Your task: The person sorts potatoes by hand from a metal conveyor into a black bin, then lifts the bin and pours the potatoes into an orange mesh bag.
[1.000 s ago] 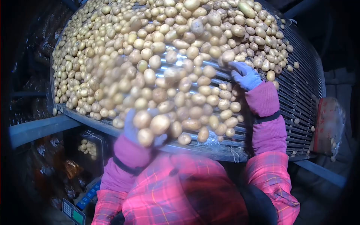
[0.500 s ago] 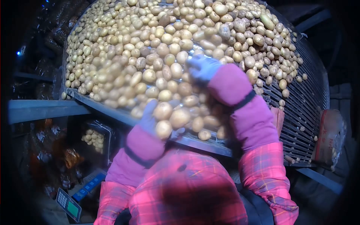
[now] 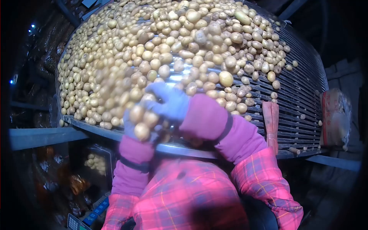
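A broad heap of small pale potatoes lies over a slatted metal sorting table. By the table's near edge, my left hand in a light glove is cupped around several potatoes, which hide most of its fingers. Just right of it, my right hand, gloved in pale blue, reaches leftward over the potatoes with thumb and fingers apart. Its fingertips are close to the potatoes at my left hand; contact is blurred. Bare shiny metal shows above the right hand.
A reddish folded bag lies on the slats at right, beyond it a printed sack. Below left are a clear bag of potatoes and a scale with a keypad. A metal beam juts out at left.
My right hand has swept left and toward me, close to my left hand, baring metal behind it. My left hand has shifted slightly left. Potatoes near the front edge have moved left.
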`<state>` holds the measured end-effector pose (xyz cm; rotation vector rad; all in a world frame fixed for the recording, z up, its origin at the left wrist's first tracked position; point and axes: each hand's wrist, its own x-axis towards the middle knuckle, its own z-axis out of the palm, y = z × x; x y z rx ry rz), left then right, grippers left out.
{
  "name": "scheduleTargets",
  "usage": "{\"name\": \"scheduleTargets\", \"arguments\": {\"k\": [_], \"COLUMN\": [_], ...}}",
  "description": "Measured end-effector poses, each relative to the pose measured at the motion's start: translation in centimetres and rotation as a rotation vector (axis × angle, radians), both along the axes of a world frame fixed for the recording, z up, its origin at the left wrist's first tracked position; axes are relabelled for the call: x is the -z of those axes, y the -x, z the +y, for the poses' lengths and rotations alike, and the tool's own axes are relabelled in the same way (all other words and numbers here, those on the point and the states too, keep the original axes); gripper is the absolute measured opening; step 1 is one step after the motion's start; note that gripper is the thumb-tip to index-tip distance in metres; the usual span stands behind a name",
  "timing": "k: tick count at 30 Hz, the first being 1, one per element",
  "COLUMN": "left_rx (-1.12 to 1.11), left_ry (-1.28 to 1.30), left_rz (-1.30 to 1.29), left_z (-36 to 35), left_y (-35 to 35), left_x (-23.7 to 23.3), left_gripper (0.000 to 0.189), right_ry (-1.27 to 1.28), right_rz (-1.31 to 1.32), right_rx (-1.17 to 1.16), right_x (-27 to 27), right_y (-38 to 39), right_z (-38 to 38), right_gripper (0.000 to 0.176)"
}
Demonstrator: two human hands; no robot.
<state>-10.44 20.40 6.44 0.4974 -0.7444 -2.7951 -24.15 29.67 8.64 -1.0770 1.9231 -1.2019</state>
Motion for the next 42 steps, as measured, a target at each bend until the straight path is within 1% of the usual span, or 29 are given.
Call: {"name": "scheduleTargets", "arguments": {"k": [2,3,4,6,7,8,9,10,12,13,14,15,17,18,19,21,22,25,26,27,29,30,31,33,35,37,39,41,42], "left_rx": [0.033,0.062,0.055,0.032,0.025,0.015,0.012,0.011,0.026,-0.038,-0.010,0.032,-0.083,-0.233,-0.232,-0.204,-0.225,-0.170,-0.070,-0.179,-0.417,-0.271,-0.383,-0.356,-0.474,-0.752,-0.811,-0.932,-0.838], "left_ry": [-0.117,-0.239,-0.261,-0.146,-0.044,0.102,0.259,0.392,0.388,-0.187,0.358,0.900,-0.012,-0.102,-0.348,0.601,0.600,-0.169,-0.306,-0.514,-0.117,-0.630,-0.601,-0.680,-0.525,-0.583,-0.661,-0.527,-0.533], "left_rz": [0.009,0.019,0.013,-0.020,-0.043,-0.073,-0.109,-0.144,-0.205,0.066,0.078,0.038,0.062,0.116,0.029,-0.090,-0.087,0.260,0.382,0.403,0.216,0.602,0.445,0.736,0.639,0.150,0.192,-0.050,0.035], "left_z": [-0.4,-0.6,-0.2,0.7,1.1,1.6,2.0,2.4,2.5,1.9,1.6,1.1,0.7,1.1,0.9,1.1,0.7,-1.8,-2.8,-2.9,-3.8,-3.6,-4.0,-4.0,-3.9,-3.7,-5.1,-6.9,-8.0], "left_y": [0.3,0.4,0.4,0.7,0.8,0.9,0.9,1.2,1.5,0.1,0.1,0.1,-0.7,-0.1,-0.5,-1.7,-2.2,-5.0,-6.1,-7.8,-12.0,-14.2,-16.5,-21.7,-26.5,-30.5,-33.8,-36.4,-38.1], "left_x": [1.9,2.6,2.8,2.1,1.4,0.8,-0.1,-0.9,-2.8,2.3,1.6,1.1,3.5,2.5,0.4,1.8,2.6,4.5,4.1,4.5,9.7,5.9,10.7,10.4,13.4,14.7,13.7,13.0,13.9], "left_gripper": [0.044,0.053,0.049,0.042,0.039,0.036,0.033,0.031,0.026,0.064,0.062,0.060,0.061,0.061,0.059,0.060,0.060,0.060,0.062,0.064,0.063,0.059,0.055,0.053,0.050,0.047,0.046,0.048,0.051], "right_ry": [-0.009,0.043,0.093,0.063,-0.038,-0.081,-0.246,-0.388,-0.515,-0.557,-0.442,-0.322,-0.181,-0.129,-0.084,0.188,0.235,0.403,0.461,0.533,0.579,0.592,0.566,0.565,0.481,0.382,0.254,0.234,0.312], "right_rz": [-0.039,-0.053,-0.070,-0.322,0.049,0.710,0.881,0.766,0.959,1.032,1.052,1.051,0.075,-0.041,-0.154,0.018,0.098,0.300,0.443,0.580,0.496,0.459,0.431,0.475,0.478,0.566,0.485,0.519,0.538], "right_rx": [-0.001,-0.078,-0.155,0.242,0.459,0.366,0.377,0.378,0.296,0.307,0.294,0.266,0.441,0.432,0.428,0.139,0.047,-0.324,-0.418,-0.519,-0.738,-0.794,-0.863,-0.946,-1.057,-1.225,-1.262,-1.250,-1.175], "right_x": [-0.7,-1.0,-1.2,1.2,0.3,4.0,6.7,7.2,7.9,8.3,10.5,13.4,10.7,7.5,4.3,0.5,-0.3,-1.6,-0.9,0.1,1.3,1.1,2.0,2.5,3.0,6.4,7.3,7.8,8.3], "right_y": [0.3,1.8,3.4,8.4,10.3,15.5,18.5,18.3,19.1,19.7,22.3,24.8,25.0,23.4,21.0,14.1,10.8,0.3,-2.6,-5.3,-9.5,-12.0,-13.9,-18.4,-22.6,-26.4,-30.0,-33.0,-33.9], "right_z": [1.1,2.3,3.6,6.2,7.3,9.9,11.6,12.1,12.1,11.8,12.5,12.9,11.9,10.5,9.1,4.8,2.5,-3.2,-4.7,-6.3,-8.8,-9.8,-10.7,-12.1,-13.7,-15.7,-17.7,-19.3,-19.6], "right_gripper": [0.042,0.040,0.038,0.035,0.037,0.039,0.042,0.044,0.047,0.049,0.050,0.051,0.049,0.045,0.042,0.040,0.040,0.044,0.044,0.045,0.046,0.047,0.050,0.050,0.049,0.048,0.047,0.047,0.047]}}
